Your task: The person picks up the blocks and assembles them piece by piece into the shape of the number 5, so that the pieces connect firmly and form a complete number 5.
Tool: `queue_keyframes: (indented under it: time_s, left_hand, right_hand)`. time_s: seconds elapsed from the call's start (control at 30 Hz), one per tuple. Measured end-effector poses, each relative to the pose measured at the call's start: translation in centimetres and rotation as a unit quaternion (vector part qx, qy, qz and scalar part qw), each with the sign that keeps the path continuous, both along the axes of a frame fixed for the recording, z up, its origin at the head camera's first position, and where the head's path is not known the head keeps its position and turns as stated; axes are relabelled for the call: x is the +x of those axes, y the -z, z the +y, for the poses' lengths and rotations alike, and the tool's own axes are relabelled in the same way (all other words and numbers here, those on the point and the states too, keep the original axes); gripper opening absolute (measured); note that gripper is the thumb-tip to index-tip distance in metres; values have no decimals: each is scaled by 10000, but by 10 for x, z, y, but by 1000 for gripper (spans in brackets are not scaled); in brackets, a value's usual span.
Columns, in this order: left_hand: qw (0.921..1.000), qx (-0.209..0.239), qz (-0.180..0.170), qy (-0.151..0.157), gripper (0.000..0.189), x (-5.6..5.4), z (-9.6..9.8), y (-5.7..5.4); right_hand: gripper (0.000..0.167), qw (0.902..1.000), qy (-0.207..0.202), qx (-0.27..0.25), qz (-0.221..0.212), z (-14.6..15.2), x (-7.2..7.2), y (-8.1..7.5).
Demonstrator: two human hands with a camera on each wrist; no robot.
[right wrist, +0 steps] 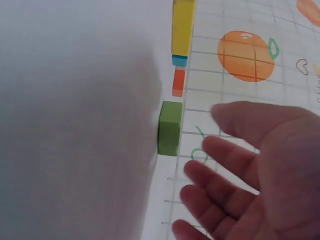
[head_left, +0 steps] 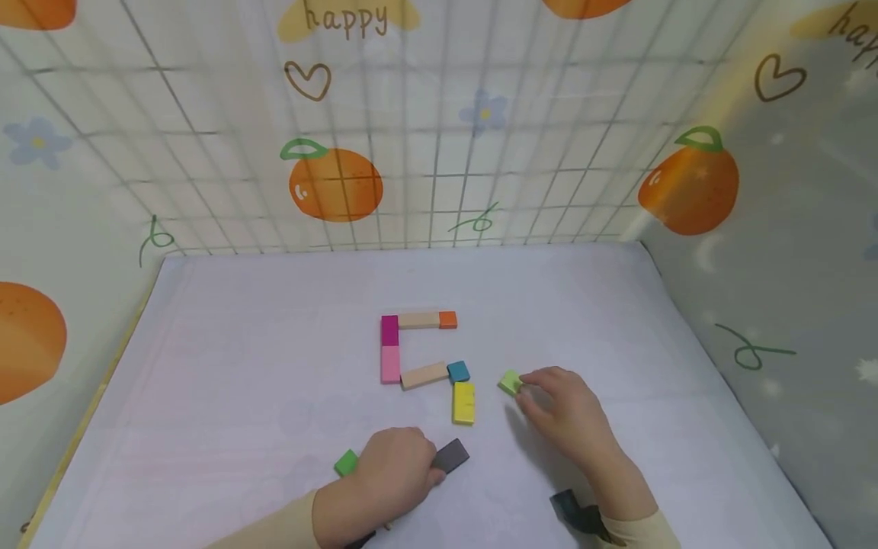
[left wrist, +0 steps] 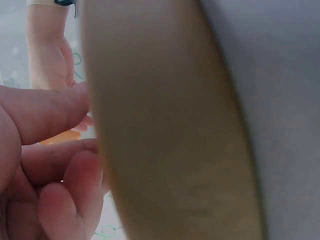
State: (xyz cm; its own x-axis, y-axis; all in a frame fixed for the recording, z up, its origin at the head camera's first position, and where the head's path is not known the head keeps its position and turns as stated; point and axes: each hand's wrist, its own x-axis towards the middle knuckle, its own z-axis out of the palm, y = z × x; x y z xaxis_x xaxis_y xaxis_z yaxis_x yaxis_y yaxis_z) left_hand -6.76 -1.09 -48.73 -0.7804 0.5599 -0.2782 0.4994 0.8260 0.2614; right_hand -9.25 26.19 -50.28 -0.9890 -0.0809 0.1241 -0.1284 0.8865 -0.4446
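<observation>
My left hand (head_left: 398,469) is at the front, its thumb and fingers at the near end of a dark grey block (head_left: 452,456), which it appears to pinch. A green block (head_left: 346,462) lies just left of that hand. In the left wrist view a blurred tan surface (left wrist: 170,130) hides the fingertips. My right hand (head_left: 565,412) reaches over a light green block (head_left: 510,383). The right wrist view shows the fingers spread and apart from this green block (right wrist: 170,128).
Behind the hands, magenta (head_left: 389,331), pink (head_left: 390,364), plain wooden (head_left: 419,320), orange (head_left: 448,319), blue (head_left: 459,371) and yellow (head_left: 463,403) blocks form an angular line on the white table (head_left: 274,320). A patterned curtain (head_left: 425,114) rises beyond the table's far edge.
</observation>
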Motion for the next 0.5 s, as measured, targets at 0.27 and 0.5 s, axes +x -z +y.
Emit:
queue_keyframes:
  time_s: [0.27, 0.5]
  left_hand:
    - [9995, -239, 199, 24, 32, -1, 3, -2]
    - [9985, -331, 441, 5, 34, -1, 3, -1]
  right_hand:
    - [40, 9979, -90, 397, -496, -3, -2, 6]
    - [43, 9960, -400, 584, -537, -9, -2, 7]
